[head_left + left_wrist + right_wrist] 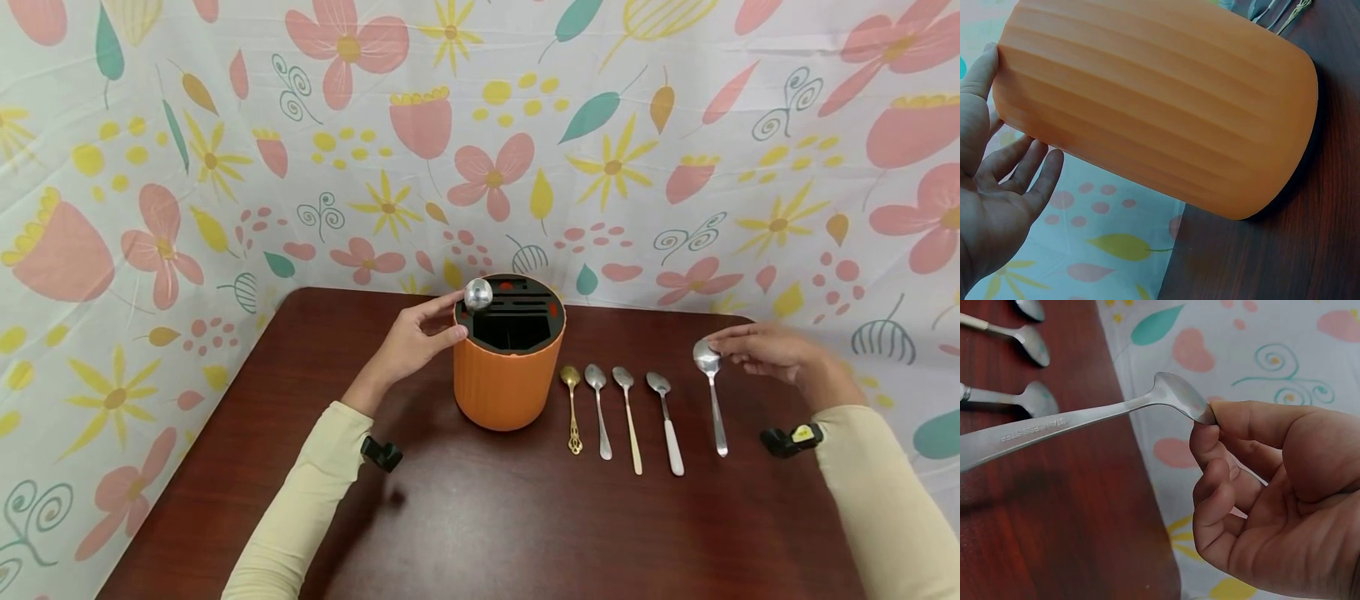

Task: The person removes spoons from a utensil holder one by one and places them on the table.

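An orange ribbed utensil holder (498, 387) with a black divided top stands upright on the table. My left hand (411, 342) is at its left side, thumb and forefinger extended against the rim; in the left wrist view the other fingers are loosely bent by the wall. A shiny round metal piece (478, 294) shows above the holder's rim, its lower part hidden. On the right, my right hand (772, 348) pinches a stainless steel spoon (714, 400) at the bowl's tip between thumb and forefinger. The spoon's handle (1041, 428) points back towards me.
Several spoons lie in a row right of the holder: a gold one (571, 392), a silver one (598, 400), one with a cream handle (632, 421) and one with a white handle (672, 442). A flowered cloth (615, 225) hangs behind the brown table (480, 525).
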### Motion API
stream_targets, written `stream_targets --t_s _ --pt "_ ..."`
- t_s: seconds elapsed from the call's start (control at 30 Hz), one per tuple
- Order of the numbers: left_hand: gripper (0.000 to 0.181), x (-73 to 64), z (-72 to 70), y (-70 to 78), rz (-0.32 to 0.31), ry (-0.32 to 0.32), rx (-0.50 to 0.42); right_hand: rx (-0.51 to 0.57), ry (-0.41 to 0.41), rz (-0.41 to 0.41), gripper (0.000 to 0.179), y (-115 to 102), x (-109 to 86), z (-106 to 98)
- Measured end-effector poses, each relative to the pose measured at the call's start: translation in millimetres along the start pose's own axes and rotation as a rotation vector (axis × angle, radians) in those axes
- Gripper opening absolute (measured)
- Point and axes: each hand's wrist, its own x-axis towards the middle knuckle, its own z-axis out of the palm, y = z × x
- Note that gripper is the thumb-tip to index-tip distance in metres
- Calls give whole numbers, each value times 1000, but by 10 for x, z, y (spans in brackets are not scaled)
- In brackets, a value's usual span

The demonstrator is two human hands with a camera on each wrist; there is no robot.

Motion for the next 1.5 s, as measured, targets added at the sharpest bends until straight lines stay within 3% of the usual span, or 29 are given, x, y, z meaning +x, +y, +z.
stream_targets --t_s 0.7,1.03,1.5 --pt "58 0 7 -23 22 11 20 80 -72 -38 20 400 68 86" --pt "57 -9 0 -7 17 10 -2 121 -3 -80 18 532 130 151" --pt "58 -1 14 -13 24 5 -19 157 84 -53 14 740 236 302"
